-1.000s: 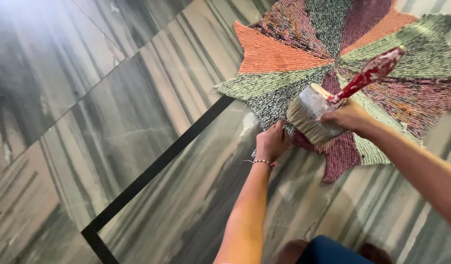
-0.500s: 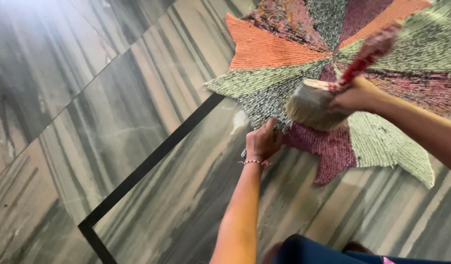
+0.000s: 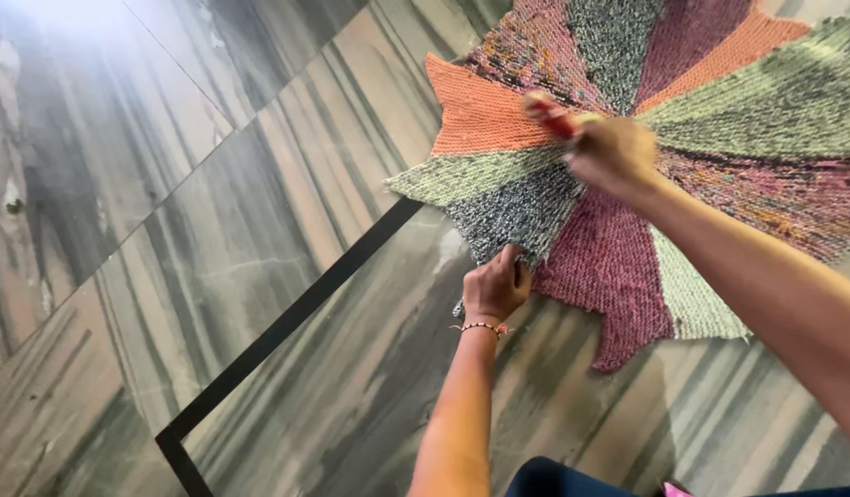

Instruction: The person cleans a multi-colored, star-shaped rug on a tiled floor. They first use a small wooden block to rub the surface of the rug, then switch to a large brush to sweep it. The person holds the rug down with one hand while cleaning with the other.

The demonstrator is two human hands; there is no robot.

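A star-shaped knitted mat (image 3: 719, 101) of orange, green, grey and maroon wedges lies on the striped stone floor. My left hand (image 3: 495, 287), with a bead bracelet at the wrist, pinches the tip of a grey wedge at the mat's near edge. My right hand (image 3: 613, 152) is closed around the red handle of a brush (image 3: 549, 112) above the middle of the mat. Only a short red end of the handle shows past my fingers; the bristles are hidden behind the hand.
The floor (image 3: 167, 230) is polished grey-green streaked stone with a black inlay strip (image 3: 287, 322) running diagonally to a corner at the lower left. My knee in blue cloth (image 3: 572, 479) shows at the bottom edge.
My right hand swung the brush up and left across the mat, turning it so the bristles no longer show. My left hand stayed pinching the mat's edge.
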